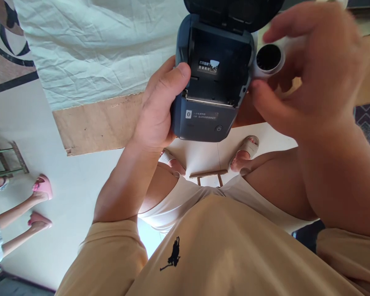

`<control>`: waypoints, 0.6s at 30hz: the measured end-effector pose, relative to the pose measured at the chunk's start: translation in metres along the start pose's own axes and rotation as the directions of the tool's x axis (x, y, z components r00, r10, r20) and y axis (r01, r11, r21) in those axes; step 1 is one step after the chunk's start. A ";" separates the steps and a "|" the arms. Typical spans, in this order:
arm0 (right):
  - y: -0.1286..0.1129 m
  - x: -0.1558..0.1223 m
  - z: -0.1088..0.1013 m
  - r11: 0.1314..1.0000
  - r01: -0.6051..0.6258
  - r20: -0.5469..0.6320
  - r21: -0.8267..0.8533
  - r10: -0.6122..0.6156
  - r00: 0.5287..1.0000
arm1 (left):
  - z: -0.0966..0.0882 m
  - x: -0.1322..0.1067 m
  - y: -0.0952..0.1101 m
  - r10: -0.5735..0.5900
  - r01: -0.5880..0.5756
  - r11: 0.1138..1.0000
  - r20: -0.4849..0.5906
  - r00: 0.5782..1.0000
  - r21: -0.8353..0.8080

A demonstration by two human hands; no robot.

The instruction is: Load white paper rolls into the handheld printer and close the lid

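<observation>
My left hand (160, 100) is closed around the left side of a dark blue portable label printer (203, 125), with the thumb on its edge. The printer's black lid (234, 12) stands open, and its compartment has only a small printed sticker on the inner wall. A power button and a Bluetooth mark are on the lower face. Just right of the printer, my right hand (314, 65) has its fingers curled round a white label roll (282, 49) with a dark round end turned toward me. Some of those fingers are hidden behind the roll.
Beneath the printer is a wooden board table (98, 123), partly covered by a pale cloth (95, 49). A wooden stool rung (208, 174) shows between my feet. At the left, another person's legs in pink slippers (43, 187) are near a green-framed stool (6, 160).
</observation>
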State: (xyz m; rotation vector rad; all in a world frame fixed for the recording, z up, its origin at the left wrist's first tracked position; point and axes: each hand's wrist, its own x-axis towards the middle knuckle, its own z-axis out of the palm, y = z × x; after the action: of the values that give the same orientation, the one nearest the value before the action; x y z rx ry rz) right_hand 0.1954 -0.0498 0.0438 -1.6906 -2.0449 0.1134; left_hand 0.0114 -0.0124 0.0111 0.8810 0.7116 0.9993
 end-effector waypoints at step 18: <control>0.000 0.004 0.004 0.994 -0.028 0.097 -0.107 0.039 0.995 | -0.002 0.001 0.000 0.053 -0.047 0.997 0.113 0.992 -0.060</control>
State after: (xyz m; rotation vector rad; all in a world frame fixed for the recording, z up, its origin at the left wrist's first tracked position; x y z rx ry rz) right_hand 0.1929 -0.0453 0.0414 -1.8167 -2.1286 0.1038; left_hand 0.0103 -0.0115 0.0100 0.9023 0.5642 1.0006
